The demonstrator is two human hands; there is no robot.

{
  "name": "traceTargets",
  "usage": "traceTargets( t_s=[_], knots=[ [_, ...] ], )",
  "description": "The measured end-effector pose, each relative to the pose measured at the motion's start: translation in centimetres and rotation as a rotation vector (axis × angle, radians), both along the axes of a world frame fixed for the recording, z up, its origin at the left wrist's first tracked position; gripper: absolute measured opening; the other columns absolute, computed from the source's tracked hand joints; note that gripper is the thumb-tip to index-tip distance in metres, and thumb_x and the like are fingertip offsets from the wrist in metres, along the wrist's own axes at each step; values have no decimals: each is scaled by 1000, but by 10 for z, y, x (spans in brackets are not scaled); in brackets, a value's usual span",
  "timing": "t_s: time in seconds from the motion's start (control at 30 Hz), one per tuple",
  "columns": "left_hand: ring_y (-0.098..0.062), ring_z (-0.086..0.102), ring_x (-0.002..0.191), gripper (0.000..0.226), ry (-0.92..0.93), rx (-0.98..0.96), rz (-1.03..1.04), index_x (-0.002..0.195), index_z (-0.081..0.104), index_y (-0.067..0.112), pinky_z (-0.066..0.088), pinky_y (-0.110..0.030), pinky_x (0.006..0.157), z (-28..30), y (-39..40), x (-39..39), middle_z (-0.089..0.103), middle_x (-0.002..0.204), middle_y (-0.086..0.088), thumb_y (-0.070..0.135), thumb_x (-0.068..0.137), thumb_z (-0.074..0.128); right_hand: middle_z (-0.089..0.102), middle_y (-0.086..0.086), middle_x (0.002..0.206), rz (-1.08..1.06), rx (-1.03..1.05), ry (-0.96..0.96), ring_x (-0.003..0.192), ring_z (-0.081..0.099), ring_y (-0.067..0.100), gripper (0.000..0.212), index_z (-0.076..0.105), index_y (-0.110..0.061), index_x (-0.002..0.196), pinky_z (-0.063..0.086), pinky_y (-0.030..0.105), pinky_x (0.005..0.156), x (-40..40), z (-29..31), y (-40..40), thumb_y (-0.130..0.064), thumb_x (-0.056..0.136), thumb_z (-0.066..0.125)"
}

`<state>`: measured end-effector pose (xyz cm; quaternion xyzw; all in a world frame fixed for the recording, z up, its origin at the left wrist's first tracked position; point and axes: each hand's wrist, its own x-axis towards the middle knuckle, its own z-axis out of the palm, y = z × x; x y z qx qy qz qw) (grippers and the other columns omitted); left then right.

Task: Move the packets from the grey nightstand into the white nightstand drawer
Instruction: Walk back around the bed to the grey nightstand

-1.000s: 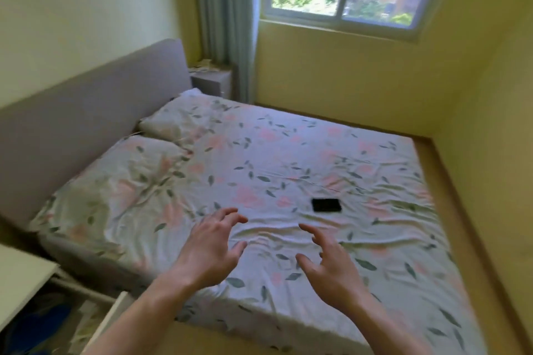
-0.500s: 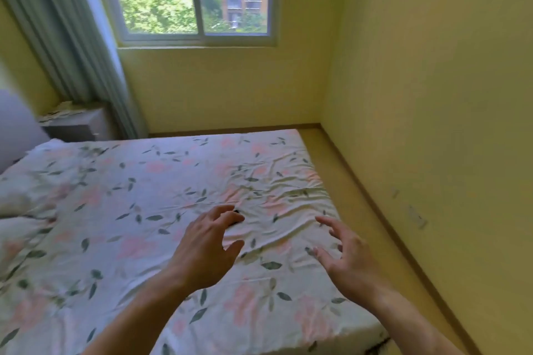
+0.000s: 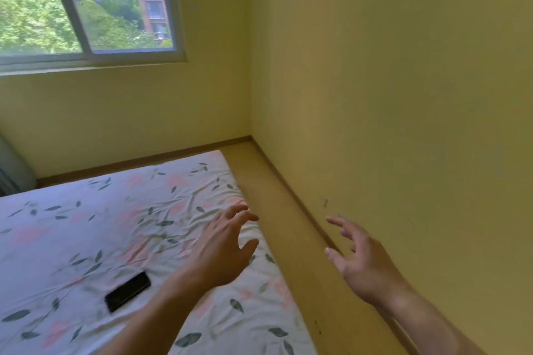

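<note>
My left hand (image 3: 222,251) floats above the foot end of the bed, fingers spread and relaxed, holding nothing. Out to the right, my right hand (image 3: 357,259) hangs over the strip of floor beside the wall, fingers loosely spread and empty as well. No packets, no grey nightstand and no white nightstand appear in this view.
The bed (image 3: 86,239) with a floral sheet fills the lower left; a black phone (image 3: 128,291) lies on it near my left forearm. A narrow wooden floor strip (image 3: 291,225) runs between the bed and the yellow wall (image 3: 403,95). A window (image 3: 86,6) sits top left.
The view has swung to the right: the grey nightstand and headboard have left the frame and the room's corner is now ahead. Both hands stay raised and empty.
</note>
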<state>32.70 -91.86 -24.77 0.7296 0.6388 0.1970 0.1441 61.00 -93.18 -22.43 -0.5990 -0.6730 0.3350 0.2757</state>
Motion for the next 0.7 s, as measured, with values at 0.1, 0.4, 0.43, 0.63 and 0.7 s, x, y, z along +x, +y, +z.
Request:
traceTargets(
  t_s=[0.1,0.4,0.43,0.63,0.7],
  knots=[
    [-11,36,143,46,8,3,-21,137,47,46,35,-39,118,-3,47,39,33,157,19,55,93,58,42,-30,116,2,2,2,117,45,1,51,48,-45,138,35,17,97,38,1,47,-25,96,69],
    [-12,35,144,49,30,4,144,140,47,45,36,-39,119,-11,166,151,33,159,16,52,94,61,43,-35,118,158,30,-18,118,46,-1,52,50,-42,138,39,19,104,151,-10,210,-24,94,70],
    [-12,36,144,48,23,-1,172,140,48,45,37,-40,118,-10,177,163,33,159,16,50,95,61,47,-30,123,183,35,-31,121,46,-2,52,51,-42,139,40,21,108,165,-11,228,-25,94,70],
    [-12,44,138,42,-2,30,364,136,53,41,40,-35,114,9,214,199,37,156,16,43,95,64,44,-22,133,380,36,-73,123,41,-3,53,49,-38,143,32,17,108,192,0,338,-27,95,68],
    [-12,49,133,41,-4,50,449,133,56,41,41,-34,112,15,216,191,40,154,17,42,94,67,45,-22,137,459,63,-54,126,40,-4,54,49,-38,144,33,18,109,175,5,369,-27,95,69]
  ],
)
